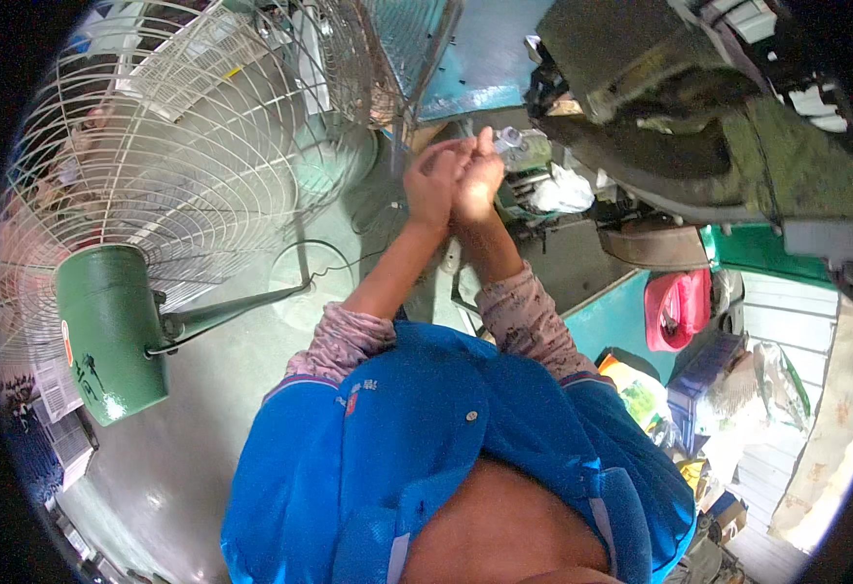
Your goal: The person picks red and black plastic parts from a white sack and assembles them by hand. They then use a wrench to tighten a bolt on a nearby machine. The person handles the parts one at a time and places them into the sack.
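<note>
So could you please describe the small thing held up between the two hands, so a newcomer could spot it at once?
Start at the big green pedestal fan on the left, then follow the forearms up to the left hand and right hand, pressed together. Just past their fingertips sits a small clear plastic bottle, the only see-through item there.

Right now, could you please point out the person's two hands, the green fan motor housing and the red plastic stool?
left hand [433, 180], head view, back of the hand
right hand [478, 185], head view, back of the hand
green fan motor housing [107, 326], head view, side wall
red plastic stool [678, 308], head view, seat
</note>
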Demonstrator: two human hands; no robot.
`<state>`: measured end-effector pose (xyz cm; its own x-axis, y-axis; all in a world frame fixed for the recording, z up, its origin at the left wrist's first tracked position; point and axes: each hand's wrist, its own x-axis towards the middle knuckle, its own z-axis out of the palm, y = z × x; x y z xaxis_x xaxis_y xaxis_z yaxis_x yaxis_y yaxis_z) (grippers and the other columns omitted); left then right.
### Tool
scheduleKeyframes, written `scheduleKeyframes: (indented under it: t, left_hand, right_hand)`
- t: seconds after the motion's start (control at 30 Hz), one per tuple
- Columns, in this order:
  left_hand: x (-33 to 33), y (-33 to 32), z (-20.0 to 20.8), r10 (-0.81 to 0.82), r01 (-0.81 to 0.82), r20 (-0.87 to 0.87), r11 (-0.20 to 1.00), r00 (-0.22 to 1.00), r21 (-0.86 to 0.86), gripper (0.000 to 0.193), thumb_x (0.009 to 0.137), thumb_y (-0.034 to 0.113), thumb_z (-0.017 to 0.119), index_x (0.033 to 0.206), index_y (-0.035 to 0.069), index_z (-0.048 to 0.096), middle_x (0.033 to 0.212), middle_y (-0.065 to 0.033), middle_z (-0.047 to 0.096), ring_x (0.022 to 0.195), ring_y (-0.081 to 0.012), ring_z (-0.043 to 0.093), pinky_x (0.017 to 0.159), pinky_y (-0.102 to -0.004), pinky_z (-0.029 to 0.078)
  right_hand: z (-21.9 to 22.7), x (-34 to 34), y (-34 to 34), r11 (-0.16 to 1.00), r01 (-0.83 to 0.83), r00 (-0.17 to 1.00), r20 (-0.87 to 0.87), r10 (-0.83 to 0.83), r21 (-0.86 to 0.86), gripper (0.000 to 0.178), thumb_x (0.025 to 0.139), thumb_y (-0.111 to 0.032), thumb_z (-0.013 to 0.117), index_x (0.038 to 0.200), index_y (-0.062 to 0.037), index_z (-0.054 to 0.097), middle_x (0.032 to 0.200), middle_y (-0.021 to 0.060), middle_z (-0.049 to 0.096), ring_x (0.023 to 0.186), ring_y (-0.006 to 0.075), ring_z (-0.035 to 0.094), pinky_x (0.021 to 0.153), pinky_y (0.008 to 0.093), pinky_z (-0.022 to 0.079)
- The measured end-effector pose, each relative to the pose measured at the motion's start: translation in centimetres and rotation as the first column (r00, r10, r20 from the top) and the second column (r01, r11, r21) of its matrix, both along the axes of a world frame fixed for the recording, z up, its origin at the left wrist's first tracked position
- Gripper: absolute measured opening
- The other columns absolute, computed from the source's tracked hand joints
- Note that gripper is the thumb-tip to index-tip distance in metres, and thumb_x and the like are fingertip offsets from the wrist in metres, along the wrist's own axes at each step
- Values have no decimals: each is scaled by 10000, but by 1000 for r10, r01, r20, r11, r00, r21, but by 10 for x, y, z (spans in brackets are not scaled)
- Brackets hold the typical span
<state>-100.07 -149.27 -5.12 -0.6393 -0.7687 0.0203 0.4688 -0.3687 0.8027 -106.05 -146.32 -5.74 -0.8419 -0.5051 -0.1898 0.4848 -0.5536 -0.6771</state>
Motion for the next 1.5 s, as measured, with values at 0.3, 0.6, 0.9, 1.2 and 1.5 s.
scheduleKeyframes:
  t: [0.3, 0.6, 0.9, 1.2, 1.5]
  left_hand:
    - [4, -6, 5, -47, 47, 135, 999, 990, 6, 186, 795, 81, 519, 888, -44, 621, 797, -59, 631, 680, -112, 573, 631, -228, 453]
    - [6, -2, 14, -90, 100, 182, 994, 979, -49, 213, 809, 105, 502, 909, -43, 617, 817, -52, 628, 650, -101, 540, 593, -228, 436]
    - [43, -12, -1, -54, 277, 572, 909, 818, -310, 381, 861, 319, 444, 846, -45, 553, 769, -144, 588, 717, -236, 546, 668, -347, 414]
    - [42, 4, -9, 89, 222, 494, 815, 865, -535, 344, 896, 321, 448, 859, -7, 545, 687, -50, 531, 588, -135, 480, 528, -284, 373]
    - [50, 5, -1, -202, 260, 402, 961, 893, -94, 271, 857, 313, 501, 812, 46, 523, 615, -5, 477, 492, -83, 417, 422, -243, 319]
  right_hand:
    - [27, 17, -4, 995, 94, 984, 152, -96, 19, 465, 889, -473, 405, 665, -77, 506, 550, 31, 493, 440, 128, 421, 390, 244, 323]
    - [-13, 1, -4, 994, 18, 986, 164, 0, -107, 469, 910, -444, 362, 560, -134, 406, 431, -2, 358, 330, 120, 273, 318, 263, 226]
    - [9, 11, -16, 984, 175, 983, 59, -176, 26, 418, 887, -423, 418, 754, -32, 484, 607, 59, 503, 534, 172, 490, 493, 299, 392]
    - [21, 16, 14, 956, 18, 989, -143, 25, 293, 444, 910, -389, 366, 771, 2, 526, 612, 87, 534, 567, 212, 520, 542, 325, 421]
    - [53, 19, 100, 903, 428, -470, -847, 249, 28, 293, 776, -236, 468, 893, 14, 566, 912, 160, 565, 805, 339, 536, 788, 440, 401]
